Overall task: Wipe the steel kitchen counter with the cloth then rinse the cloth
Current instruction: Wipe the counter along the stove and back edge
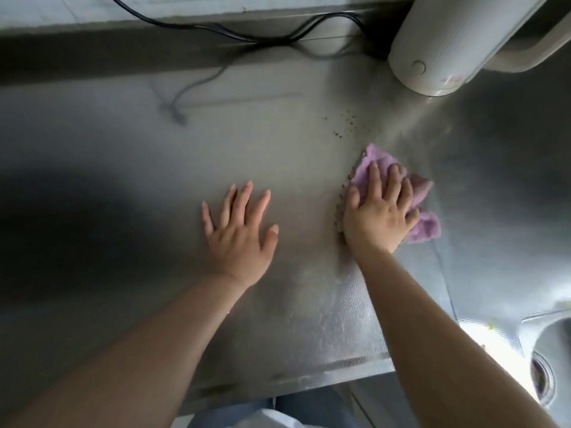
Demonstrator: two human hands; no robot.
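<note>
The purple cloth [383,177] is being pressed flat on the steel surface [123,168] by the right hand [378,211], whose fingers are spread over the crumpled fabric; whether any of them is curled round a fold cannot be told. The cloth is lying toward the right part of the surface, between the white appliance [445,50] at the back and the sink [550,350] at the front right corner.

The left hand [239,230] is being held open, with straight fingers spread, flat on or just over the bare steel, well apart from the cloth, and nothing is being held in it.

The wiping step is judged to be under way and not finished. A line of small crumbs [340,208] is being gathered along the left edge of the cloth (right beside the thumb), and a scatter of dark specks [344,123] is still lying on the steel behind the cloth, near the appliance. The left half of the surface is lying in shadow, so its condition cannot be judged. A black cable [234,34] is lying along the back wall.

The rinsing is not yet begun: the cloth is well apart from the sink, and no running water is being seen.
</note>
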